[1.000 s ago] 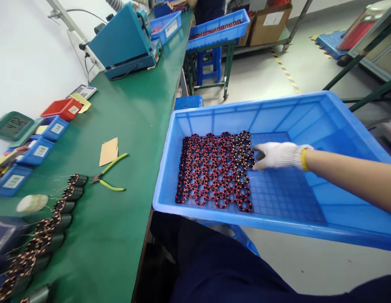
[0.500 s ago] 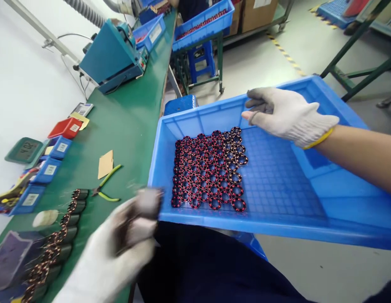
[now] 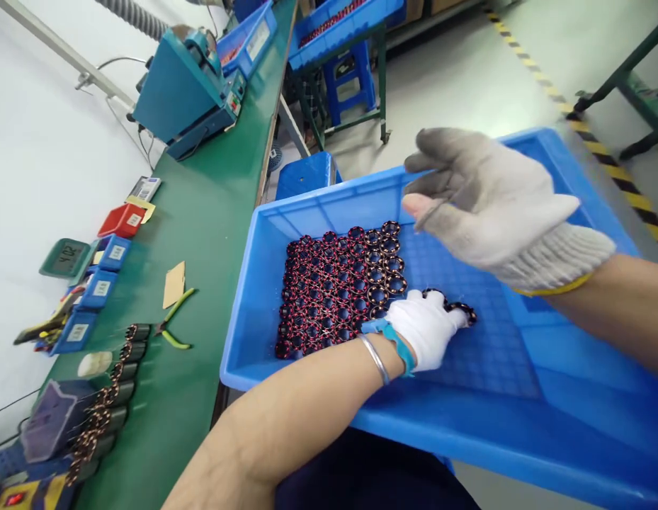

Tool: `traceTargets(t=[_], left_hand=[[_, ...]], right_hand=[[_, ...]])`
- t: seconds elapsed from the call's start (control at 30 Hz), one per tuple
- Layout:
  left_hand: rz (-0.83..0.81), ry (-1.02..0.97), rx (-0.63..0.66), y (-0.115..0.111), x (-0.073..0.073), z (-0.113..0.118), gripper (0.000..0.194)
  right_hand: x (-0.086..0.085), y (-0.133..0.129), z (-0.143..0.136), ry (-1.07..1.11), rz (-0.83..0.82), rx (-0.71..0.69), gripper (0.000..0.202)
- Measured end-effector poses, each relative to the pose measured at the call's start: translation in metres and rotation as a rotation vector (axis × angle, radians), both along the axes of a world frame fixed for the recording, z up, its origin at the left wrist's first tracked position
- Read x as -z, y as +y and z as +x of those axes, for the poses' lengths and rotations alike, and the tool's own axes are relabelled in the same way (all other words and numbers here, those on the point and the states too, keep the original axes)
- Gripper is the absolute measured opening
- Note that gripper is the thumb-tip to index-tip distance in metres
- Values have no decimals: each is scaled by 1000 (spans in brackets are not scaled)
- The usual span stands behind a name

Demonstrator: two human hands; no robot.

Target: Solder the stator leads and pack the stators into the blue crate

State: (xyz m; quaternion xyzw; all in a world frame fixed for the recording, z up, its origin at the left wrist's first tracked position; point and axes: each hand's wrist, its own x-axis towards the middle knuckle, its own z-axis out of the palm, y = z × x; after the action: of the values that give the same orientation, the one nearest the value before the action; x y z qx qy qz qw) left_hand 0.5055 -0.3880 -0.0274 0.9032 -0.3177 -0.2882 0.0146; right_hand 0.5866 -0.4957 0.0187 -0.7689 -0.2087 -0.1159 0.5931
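Note:
A large blue plastic tray rests across my lap. A tight block of several red-and-black wound coils stands in its left half. My left hand, in a white glove, reaches into the tray just right of that block. Its fingers are closed around dark wound coils that touch the tray floor. My right hand, in a grey-white glove, hovers above the tray's far side with fingers loosely spread and nothing clearly in it.
A green workbench runs along the left, carrying a row of copper-wound coils, green-handled pliers, small blue and red bins, a scale and a blue machine. A blue stool stands beyond the tray.
My left hand came up from the bench with dark coils and now sets them down in the tray beside the block. My right hand lifted off the coils and hovers higher.

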Motion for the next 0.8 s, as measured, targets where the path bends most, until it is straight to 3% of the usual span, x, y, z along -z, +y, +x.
traceTargets(t=[0.13,0.2,0.27,0.33,0.4,0.5,0.6,0.67,0.73,0.8], left_hand=[[25,-101,73,0,16,4,60],[14,-105,59,2,12,3,63],[-22,-128,12,11,2,1,74],[-63,-190,-98,31,-11,0,73],[-90,-265,-267,60,-23,-3,61],[-93,-350,-558,112,-35,-15,53],[-92,-302,-757,154,-39,-39,52],[-84,-221,-830,169,-40,-53,54],[-70,-149,-856,177,-39,-61,56],[-53,-110,-847,180,-38,-63,57]], right_hand=[[0,0,-5,16,-59,-30,75],[-2,-1,-6,31,-191,-11,73],[-1,-3,-6,51,-425,14,69],[1,-5,-5,129,-761,10,63],[6,-7,-3,271,-1104,-65,59],[15,-8,-3,460,-1442,-218,68],[27,-1,-11,516,-1616,-300,93],[37,6,-21,534,-1690,-351,104],[44,13,-34,568,-1723,-378,101],[49,17,-45,608,-1727,-380,83]])
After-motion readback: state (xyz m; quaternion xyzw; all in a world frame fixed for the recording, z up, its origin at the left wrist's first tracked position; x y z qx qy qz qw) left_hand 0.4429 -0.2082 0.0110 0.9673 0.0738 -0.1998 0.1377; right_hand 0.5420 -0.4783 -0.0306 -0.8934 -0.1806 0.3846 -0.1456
